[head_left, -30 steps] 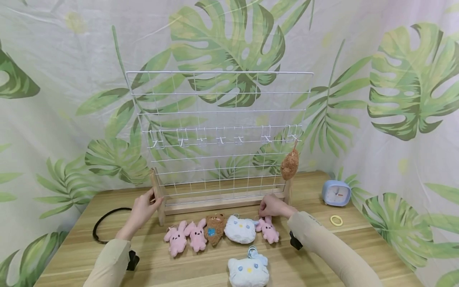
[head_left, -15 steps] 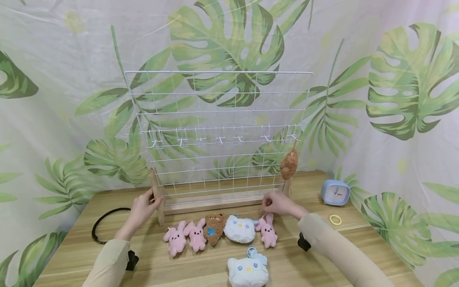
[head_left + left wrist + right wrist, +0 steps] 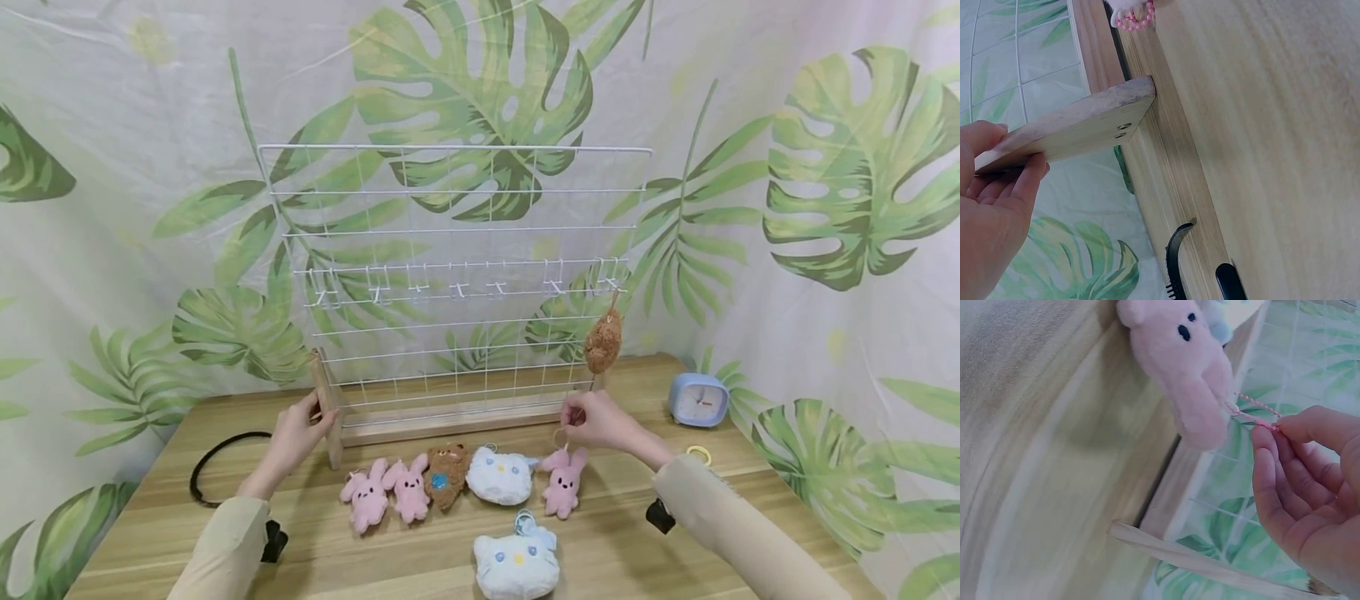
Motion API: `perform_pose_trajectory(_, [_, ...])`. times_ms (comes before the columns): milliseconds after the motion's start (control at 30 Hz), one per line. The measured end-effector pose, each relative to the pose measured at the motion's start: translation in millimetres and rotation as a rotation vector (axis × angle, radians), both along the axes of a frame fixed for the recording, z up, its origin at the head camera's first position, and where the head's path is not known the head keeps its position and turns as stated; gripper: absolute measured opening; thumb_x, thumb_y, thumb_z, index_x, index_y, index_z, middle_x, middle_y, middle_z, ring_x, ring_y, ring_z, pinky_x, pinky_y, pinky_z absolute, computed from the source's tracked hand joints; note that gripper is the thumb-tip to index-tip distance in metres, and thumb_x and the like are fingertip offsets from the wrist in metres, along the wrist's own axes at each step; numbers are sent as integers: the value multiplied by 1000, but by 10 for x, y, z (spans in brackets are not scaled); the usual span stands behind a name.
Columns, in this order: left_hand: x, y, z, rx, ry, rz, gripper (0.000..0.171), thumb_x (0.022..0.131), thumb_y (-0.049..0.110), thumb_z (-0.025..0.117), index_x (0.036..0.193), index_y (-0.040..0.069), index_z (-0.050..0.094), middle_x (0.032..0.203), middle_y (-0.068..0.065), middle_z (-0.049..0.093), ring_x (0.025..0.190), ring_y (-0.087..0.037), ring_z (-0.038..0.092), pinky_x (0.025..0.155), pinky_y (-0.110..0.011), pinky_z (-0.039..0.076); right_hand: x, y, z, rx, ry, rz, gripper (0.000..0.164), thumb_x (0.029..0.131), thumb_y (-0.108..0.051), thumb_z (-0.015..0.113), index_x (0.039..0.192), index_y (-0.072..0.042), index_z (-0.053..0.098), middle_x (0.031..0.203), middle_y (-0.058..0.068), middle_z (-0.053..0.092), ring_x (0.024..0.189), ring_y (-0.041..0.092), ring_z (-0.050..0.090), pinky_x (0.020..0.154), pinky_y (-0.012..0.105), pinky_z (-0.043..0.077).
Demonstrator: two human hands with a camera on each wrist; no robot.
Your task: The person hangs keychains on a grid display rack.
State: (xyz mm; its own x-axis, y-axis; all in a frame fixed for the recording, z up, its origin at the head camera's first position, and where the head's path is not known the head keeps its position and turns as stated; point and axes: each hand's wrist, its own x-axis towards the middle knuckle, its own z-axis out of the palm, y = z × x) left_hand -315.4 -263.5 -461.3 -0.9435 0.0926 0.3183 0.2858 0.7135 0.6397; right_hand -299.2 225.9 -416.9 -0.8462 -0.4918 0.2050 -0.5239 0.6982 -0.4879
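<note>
My left hand (image 3: 296, 433) grips the left wooden foot (image 3: 1097, 122) of a white wire grid rack (image 3: 450, 148), thumb on one face and fingers on the other. Between thumb and forefinger my right hand (image 3: 1310, 487) pinches the pink bead chain (image 3: 1254, 417) of a pink bunny plush keychain (image 3: 562, 485). The bunny hangs upright by it; whether its feet touch the table I cannot tell. Left of it lie a white cat plush (image 3: 500, 478), a brown bear plush (image 3: 447, 477) and two pink bunnies, one of them this bunny (image 3: 368, 500). Another white cat plush (image 3: 517, 567) lies nearer me.
Several hooks (image 3: 459, 289) line the grid's middle. From the rightmost hangs a brown plush (image 3: 602, 342). A blue alarm clock (image 3: 698, 400) and a yellow ring (image 3: 699, 455), partly covered by my sleeve, are at the right. A black headband (image 3: 206, 454) lies at the left.
My right hand has moved right and slightly up, drawing the chain with it, and the pink bunny has swung more upright. The left hand keeps its grip on the rack's foot.
</note>
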Motion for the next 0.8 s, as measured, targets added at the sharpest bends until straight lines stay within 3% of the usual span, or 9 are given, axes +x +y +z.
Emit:
perform_pose_trajectory(367, [-13, 2, -10, -9, 18, 14, 18, 99, 13, 58, 87, 2, 51, 92, -22, 69, 103, -45, 68, 82, -48, 63, 114, 22, 301, -51, 91, 6, 13, 81, 2, 69, 78, -10, 66, 73, 0, 69, 66, -3, 57, 60, 14, 52])
perform_pose_trajectory(600, [4, -4, 1, 1, 10, 9, 16, 100, 13, 57, 90, 0, 54, 109, -32, 68, 106, -48, 67, 84, -49, 62, 129, 14, 534, -96, 149, -6, 12, 83, 1, 72, 79, -8, 67, 74, 3, 71, 66, 0, 61, 57, 16, 54])
perform_pose_trajectory(800, [-3, -11, -15, 5, -2, 1, 16, 100, 14, 57, 94, -1, 55, 113, -34, 66, 108, -48, 66, 86, -50, 62, 103, -7, 758, -109, 164, -45, 11, 85, -1, 72, 81, -10, 67, 76, 2, 71, 67, 2, 61, 59, 16, 55])
